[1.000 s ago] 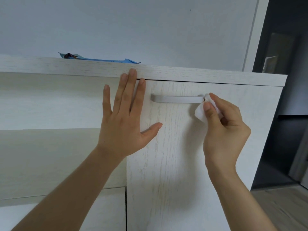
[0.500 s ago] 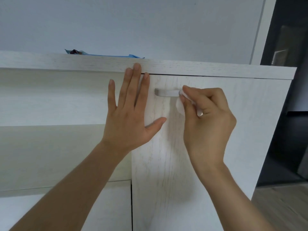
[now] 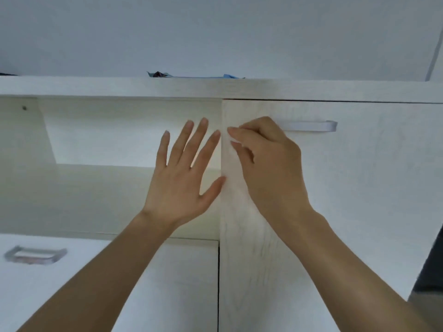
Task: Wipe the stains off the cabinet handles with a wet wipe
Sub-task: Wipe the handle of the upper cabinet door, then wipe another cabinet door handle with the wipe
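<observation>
Left hand (image 3: 182,173): open flat, palm forward, four fingers spread and pointing up, thumb splayed out to the right. Wrist straight; bare forearm runs in from lower left.

Right hand (image 3: 268,164): back of hand toward camera, fingers curled and pointing left, thumb below them, tips close in a pinch. Blurred; whether anything sits in the grip cannot be told. Wrist bent; bare forearm runs in from lower right.

The hands sit just beside each other, right fingertips near left index tip, not touching.
</observation>
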